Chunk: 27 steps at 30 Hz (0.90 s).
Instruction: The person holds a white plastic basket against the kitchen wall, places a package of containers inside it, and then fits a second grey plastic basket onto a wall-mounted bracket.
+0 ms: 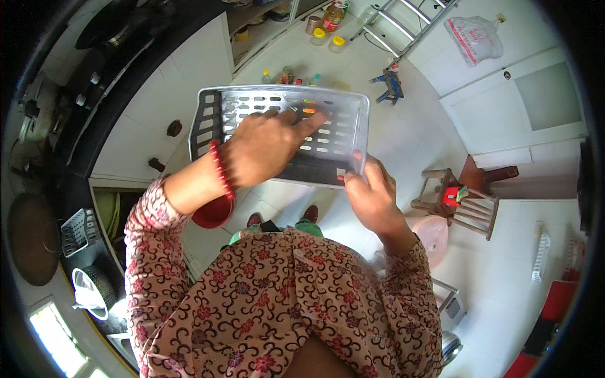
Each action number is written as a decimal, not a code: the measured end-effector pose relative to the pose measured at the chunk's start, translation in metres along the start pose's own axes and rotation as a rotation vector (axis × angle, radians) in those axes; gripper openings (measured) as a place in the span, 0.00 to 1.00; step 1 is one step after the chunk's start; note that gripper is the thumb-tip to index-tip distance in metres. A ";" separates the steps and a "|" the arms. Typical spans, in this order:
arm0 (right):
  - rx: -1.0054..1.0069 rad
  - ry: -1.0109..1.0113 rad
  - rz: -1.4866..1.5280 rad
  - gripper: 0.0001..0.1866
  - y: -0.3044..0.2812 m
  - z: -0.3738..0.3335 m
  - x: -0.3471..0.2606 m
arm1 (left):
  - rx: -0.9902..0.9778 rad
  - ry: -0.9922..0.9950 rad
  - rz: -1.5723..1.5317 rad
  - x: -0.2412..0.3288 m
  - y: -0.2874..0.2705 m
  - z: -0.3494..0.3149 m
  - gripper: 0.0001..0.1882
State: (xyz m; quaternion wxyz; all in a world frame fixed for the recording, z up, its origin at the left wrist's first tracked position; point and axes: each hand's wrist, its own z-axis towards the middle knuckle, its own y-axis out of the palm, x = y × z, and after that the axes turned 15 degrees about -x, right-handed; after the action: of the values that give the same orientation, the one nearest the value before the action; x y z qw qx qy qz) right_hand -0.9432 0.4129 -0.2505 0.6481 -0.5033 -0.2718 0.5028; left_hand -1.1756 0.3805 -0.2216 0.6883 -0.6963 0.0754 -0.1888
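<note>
A grey plastic basket with slotted walls and base is held up in front of my body, and the floor shows through its slots. My right hand grips its near right corner, with the thumb over the rim. Reaching over the near left side, my left hand is inside the basket. One of its fingers stretches out toward the slotted base; its other fingers are partly hidden behind the hand. I see no object in the left hand. A red beaded bracelet circles the left wrist.
A red bucket stands below my left forearm. At right are a wooden stool and a pink tub. Farther off are a small blue stool, a ladder and yellow-lidded jars. A dark counter runs along the left.
</note>
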 end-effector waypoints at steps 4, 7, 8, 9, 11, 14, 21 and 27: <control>0.019 -0.066 -0.111 0.07 -0.082 -0.084 0.183 | -0.018 0.002 0.167 0.109 0.025 0.237 0.34; -0.004 -0.048 -0.146 0.08 -0.160 -0.157 0.341 | 0.175 0.051 0.202 0.201 0.040 0.419 0.34; -0.014 -0.042 -0.147 0.08 -0.185 -0.182 0.396 | 0.200 0.064 0.175 0.229 0.043 0.476 0.33; -0.024 -0.040 -0.148 0.07 -0.210 -0.206 0.448 | 0.227 0.074 0.149 0.257 0.044 0.529 0.33; -0.029 -0.075 -0.096 0.08 -0.251 -0.247 0.535 | 0.194 0.085 0.127 0.303 0.045 0.614 0.31; -0.032 -0.102 -0.100 0.08 -0.281 -0.285 0.615 | 0.191 0.111 0.121 0.341 0.048 0.689 0.29; -0.111 -0.095 -0.086 0.10 -0.283 -0.302 0.628 | 0.319 0.156 0.007 0.332 0.068 0.693 0.29; -0.111 -0.177 -0.204 0.09 -0.287 -0.303 0.636 | 0.362 0.104 0.151 0.347 0.079 0.717 0.33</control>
State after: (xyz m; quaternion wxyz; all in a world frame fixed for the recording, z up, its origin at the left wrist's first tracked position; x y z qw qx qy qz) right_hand -0.3544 0.8904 -0.1877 0.6406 -0.4619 -0.4051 0.4607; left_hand -0.5825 0.9178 -0.2308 0.8097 -0.5428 0.1277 -0.1831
